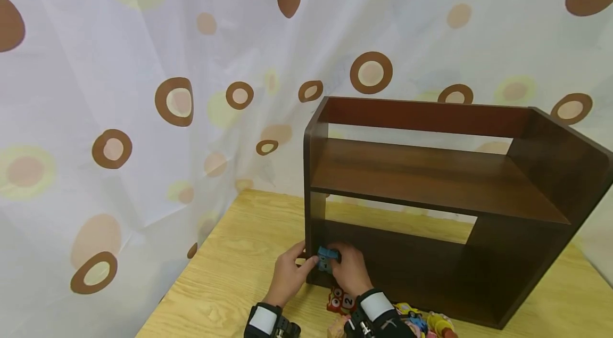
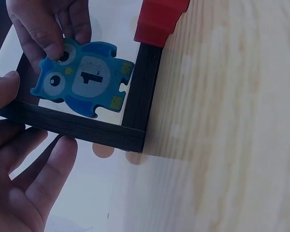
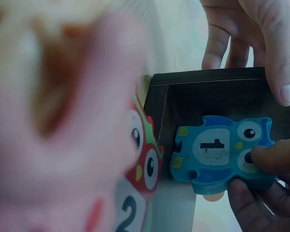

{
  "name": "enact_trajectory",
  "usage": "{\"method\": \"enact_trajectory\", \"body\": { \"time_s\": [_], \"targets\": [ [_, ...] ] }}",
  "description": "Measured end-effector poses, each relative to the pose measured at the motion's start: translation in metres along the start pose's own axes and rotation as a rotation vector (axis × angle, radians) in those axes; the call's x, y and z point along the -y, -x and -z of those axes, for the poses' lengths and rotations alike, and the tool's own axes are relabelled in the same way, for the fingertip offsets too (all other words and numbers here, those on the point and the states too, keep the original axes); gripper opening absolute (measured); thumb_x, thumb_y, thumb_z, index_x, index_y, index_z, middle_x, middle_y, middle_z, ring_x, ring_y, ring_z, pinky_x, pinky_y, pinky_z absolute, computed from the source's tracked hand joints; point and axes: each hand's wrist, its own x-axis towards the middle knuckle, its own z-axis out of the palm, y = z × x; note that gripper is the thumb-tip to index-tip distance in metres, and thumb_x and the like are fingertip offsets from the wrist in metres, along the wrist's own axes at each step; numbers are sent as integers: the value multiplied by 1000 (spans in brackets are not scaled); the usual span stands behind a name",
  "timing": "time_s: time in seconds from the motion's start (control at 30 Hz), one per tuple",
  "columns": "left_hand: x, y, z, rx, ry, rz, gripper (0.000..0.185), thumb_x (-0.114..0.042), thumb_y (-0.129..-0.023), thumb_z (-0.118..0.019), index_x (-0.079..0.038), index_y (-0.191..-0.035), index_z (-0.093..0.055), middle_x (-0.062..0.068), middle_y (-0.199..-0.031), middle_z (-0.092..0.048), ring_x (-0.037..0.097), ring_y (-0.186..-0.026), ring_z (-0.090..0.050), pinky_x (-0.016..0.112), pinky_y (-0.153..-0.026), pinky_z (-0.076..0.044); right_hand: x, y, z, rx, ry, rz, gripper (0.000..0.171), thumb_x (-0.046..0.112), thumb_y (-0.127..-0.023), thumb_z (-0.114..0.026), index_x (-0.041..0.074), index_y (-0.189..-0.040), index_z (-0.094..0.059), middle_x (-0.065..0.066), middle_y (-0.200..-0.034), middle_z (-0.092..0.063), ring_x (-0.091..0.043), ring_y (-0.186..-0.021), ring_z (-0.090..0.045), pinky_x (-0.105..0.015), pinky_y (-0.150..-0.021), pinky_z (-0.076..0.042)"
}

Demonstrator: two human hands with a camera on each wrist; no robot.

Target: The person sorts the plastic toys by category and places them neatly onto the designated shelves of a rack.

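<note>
A blue owl number block [image 1: 325,259] with a "1" on its belly stands inside the lower left corner of a dark brown shelf [image 1: 402,261]. My right hand [image 1: 351,270] pinches its head between thumb and fingers; the right wrist view shows the owl's feet toward the shelf floor. My left hand [image 1: 289,272] straddles the shelf's left side panel [image 2: 72,121], thumb on the inner side near the owl, fingers along the outer side. In front of the shelf's lower edge is a red owl block [image 3: 150,169] marked "2", partly cut off in the right wrist view.
A pink toy [image 1: 338,326] and a pile of colourful toys [image 1: 426,322] lie in front of the shelf, partly hidden by my right wrist. The shelf stands on a light wooden table [image 1: 215,269]. Behind hangs a patterned curtain [image 1: 143,61].
</note>
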Motion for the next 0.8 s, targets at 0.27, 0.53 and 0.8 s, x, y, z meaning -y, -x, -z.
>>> {"method": "enact_trajectory", "body": {
  "time_s": [0.27, 0.53, 0.8],
  "targets": [
    [-1, -1, 0, 3, -6, 6, 46, -27, -96, -65, -12, -139, -59, 10, -134, -65, 30, -106, -69, 24, -73, -57, 4, -2, 0, 25, 5, 4, 20, -2, -89, -64, 3, -106, -71, -14, -109, -70, -34, -102, -67, -49, -83, -55],
    [-3, 0, 0, 2, -2, 5, 44, -27, -96, -65, -17, -138, -59, 10, -133, -66, 30, -106, -69, 24, -73, -57, 3, -2, 2, 51, -6, -16, 23, -1, -89, -65, 1, -112, -68, -18, -113, -69, -36, -104, -66, -50, -84, -55],
    [-3, 0, -1, -10, 4, 4, 42, -25, -95, -67, -13, -135, -62, 9, -131, -68, 28, -102, -70, 22, -71, -57, -1, -7, 27, 37, -23, -120, 40, 9, -92, -64, -6, -128, -59, -26, -122, -65, -42, -110, -64, -53, -88, -54]
  ]
}}
